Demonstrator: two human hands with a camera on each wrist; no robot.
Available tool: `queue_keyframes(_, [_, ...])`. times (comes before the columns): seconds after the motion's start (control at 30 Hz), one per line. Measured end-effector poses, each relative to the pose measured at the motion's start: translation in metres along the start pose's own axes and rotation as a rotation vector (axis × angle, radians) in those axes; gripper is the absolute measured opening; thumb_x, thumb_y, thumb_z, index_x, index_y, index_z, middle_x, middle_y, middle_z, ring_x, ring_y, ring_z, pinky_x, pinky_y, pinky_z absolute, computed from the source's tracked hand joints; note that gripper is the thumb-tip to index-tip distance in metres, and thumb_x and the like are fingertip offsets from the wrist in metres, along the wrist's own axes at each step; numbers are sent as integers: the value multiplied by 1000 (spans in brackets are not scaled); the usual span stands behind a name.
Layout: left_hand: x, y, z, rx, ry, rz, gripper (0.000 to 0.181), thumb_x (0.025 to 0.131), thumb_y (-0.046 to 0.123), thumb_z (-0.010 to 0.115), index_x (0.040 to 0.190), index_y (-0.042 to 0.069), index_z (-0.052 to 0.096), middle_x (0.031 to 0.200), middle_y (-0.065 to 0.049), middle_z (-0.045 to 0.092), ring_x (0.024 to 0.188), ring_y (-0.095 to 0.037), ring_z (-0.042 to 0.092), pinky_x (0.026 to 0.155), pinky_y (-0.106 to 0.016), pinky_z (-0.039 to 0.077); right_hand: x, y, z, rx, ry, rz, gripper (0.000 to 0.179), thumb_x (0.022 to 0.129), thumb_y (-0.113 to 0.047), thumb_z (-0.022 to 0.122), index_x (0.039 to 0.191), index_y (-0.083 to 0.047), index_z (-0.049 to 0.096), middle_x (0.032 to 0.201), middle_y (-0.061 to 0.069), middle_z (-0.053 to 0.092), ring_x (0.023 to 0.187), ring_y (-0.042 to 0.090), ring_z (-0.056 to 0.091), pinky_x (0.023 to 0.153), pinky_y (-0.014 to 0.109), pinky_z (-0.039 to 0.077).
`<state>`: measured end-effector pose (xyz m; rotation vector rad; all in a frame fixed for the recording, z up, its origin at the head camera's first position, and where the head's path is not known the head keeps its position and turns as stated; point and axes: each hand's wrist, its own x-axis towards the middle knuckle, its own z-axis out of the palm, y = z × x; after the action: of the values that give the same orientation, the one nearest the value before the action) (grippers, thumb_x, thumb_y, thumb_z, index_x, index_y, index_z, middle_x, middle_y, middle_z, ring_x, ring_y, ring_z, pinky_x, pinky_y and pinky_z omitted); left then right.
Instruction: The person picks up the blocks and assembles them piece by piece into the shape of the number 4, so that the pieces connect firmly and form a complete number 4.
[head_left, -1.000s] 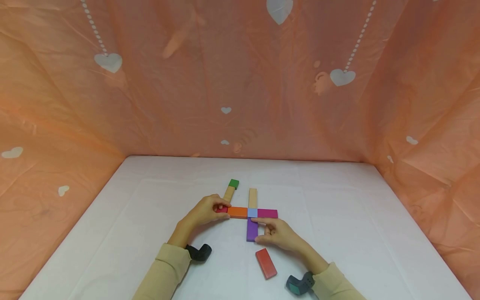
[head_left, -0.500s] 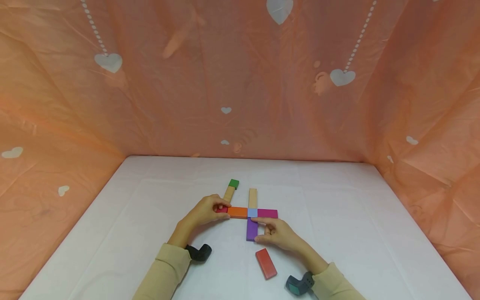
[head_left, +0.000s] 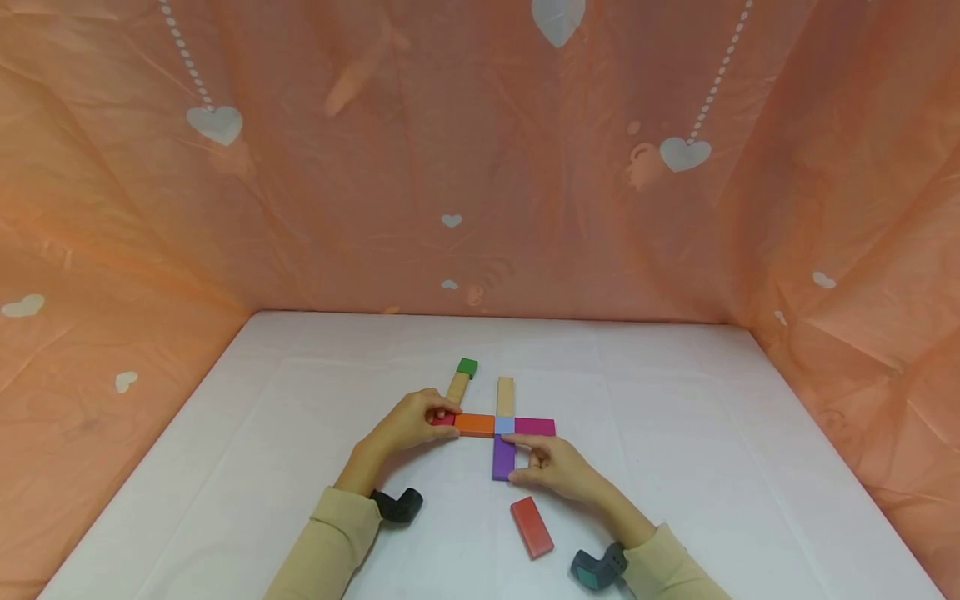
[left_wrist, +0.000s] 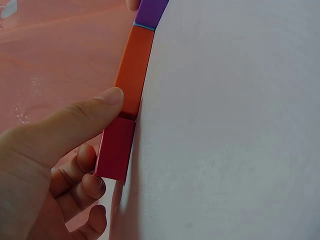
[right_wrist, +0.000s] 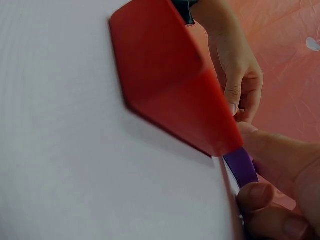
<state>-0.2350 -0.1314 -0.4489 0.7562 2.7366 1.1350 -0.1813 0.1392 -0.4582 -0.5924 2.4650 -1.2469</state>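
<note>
In the head view, my left hand pinches the left end of the orange block, thumb on its near side and index finger on its far side. A dark red block lies at that end, partly covered by the hand. My right hand grips the purple block, index finger at its far end and thumb at its near right corner. The purple block meets a small light blue block, which also adjoins the orange block, a magenta block and a plain wooden block.
A loose red block lies nearer the person, left of the right forearm. Another plain wooden block slants away behind the left hand, with a green block at its far end. The white table is surrounded by orange sheeting.
The purple block and my right thumb have shifted very slightly away from the person, toward the light blue block. My left hand and the other blocks stay where they were.
</note>
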Motion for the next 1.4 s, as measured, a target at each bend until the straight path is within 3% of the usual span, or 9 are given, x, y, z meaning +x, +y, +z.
queue_keyframes(0.87, [1, -2, 1, 0, 6, 13, 27, 78, 19, 80, 101, 8, 74, 80, -3, 55, 74, -8, 45, 64, -16, 37, 0, 1, 0, 4, 2, -13, 53, 85, -26, 73, 134, -11, 57, 64, -5, 41, 57, 0, 37, 55, 18, 31])
queue_keyframes(1.4, [1, -2, 0, -5, 3, 6, 27, 78, 20, 80, 101, 9, 74, 80, -3, 55, 75, -9, 45, 64, -16, 38, -9, 0, -7, 113, -70, -75, 51, 87, -20, 70, 135, -8, 56, 69, 1, 49, 61, 0, 43, 58, 16, 35])
